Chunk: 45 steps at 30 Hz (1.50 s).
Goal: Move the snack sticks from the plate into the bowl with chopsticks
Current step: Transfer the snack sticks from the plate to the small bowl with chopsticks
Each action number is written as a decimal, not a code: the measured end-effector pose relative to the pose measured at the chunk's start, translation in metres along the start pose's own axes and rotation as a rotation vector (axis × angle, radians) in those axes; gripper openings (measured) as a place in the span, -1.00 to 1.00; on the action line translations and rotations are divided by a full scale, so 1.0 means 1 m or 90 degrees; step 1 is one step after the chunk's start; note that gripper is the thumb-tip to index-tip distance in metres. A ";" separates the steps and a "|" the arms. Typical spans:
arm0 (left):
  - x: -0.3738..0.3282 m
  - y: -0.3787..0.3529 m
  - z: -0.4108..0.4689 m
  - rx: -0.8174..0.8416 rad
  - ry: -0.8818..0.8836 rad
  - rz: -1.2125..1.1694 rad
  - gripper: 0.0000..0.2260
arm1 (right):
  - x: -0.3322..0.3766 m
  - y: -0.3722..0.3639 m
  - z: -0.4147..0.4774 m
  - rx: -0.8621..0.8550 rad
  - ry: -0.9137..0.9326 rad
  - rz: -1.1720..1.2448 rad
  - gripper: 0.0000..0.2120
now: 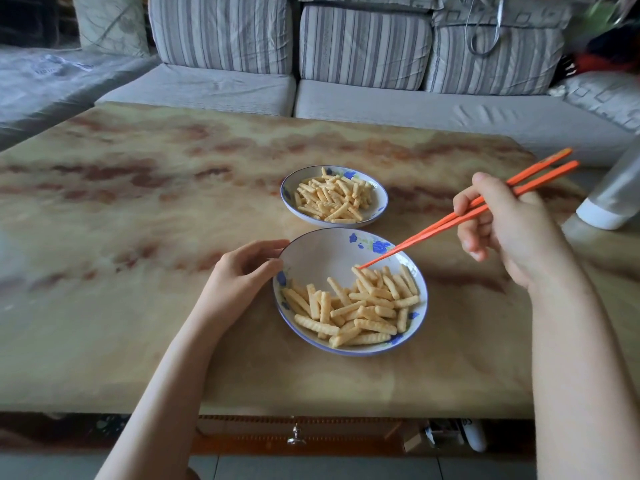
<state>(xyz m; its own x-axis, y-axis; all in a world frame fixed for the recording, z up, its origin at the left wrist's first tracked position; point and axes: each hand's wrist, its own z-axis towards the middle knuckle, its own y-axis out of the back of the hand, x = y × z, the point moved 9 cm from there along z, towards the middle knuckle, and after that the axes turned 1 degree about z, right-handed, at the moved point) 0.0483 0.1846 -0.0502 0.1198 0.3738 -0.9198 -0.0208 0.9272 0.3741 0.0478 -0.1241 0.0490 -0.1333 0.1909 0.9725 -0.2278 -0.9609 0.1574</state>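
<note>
A wide white plate with blue flowers point(322, 251) sits near me on the table, its near half filled with several ridged yellow snack sticks point(360, 310). Just beyond it stands a smaller matching bowl point(379, 206) holding its own pile of snack sticks point(332, 197). My left hand point(242, 271) grips the plate's left rim between thumb and fingers. My right hand point(502, 230) holds a pair of orange chopsticks point(433, 226). Their tips are close together and reach down to the far end of a stick at the back of the plate's pile.
The marbled tan table point(138, 202) stretches wide to the left and front. A silvery cylinder with a white base point(613, 199) stands at the right edge. A striped grey sofa point(363, 46) runs behind the table.
</note>
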 end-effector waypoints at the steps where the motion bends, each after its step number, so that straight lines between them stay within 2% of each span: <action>1: 0.000 0.000 0.000 0.000 -0.001 -0.001 -0.66 | -0.001 0.000 0.000 -0.012 0.000 0.009 -0.60; 16: 0.001 0.000 0.001 0.005 -0.006 0.003 -0.65 | -0.023 -0.005 0.008 -0.201 0.018 0.233 -0.63; 23: 0.001 0.000 0.001 0.004 -0.005 0.007 -0.65 | -0.035 -0.013 0.011 -0.250 0.004 0.306 -0.63; 32: 0.002 0.000 0.001 0.003 -0.010 0.001 -0.72 | -0.046 -0.040 0.020 -0.192 0.009 0.236 -0.59; 39: 0.000 0.000 0.001 0.005 -0.012 0.004 -0.66 | -0.024 -0.023 0.017 -0.176 0.053 0.203 -0.60; 45: 0.000 0.000 0.000 0.005 -0.004 0.005 -0.66 | 0.001 0.000 0.014 -0.068 0.046 0.127 -0.61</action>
<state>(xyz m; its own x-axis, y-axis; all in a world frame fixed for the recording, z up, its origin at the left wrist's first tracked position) 0.0485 0.1845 -0.0506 0.1256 0.3802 -0.9163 -0.0145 0.9243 0.3815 0.0615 -0.1269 0.0522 -0.2537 0.0173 0.9671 -0.2903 -0.9551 -0.0591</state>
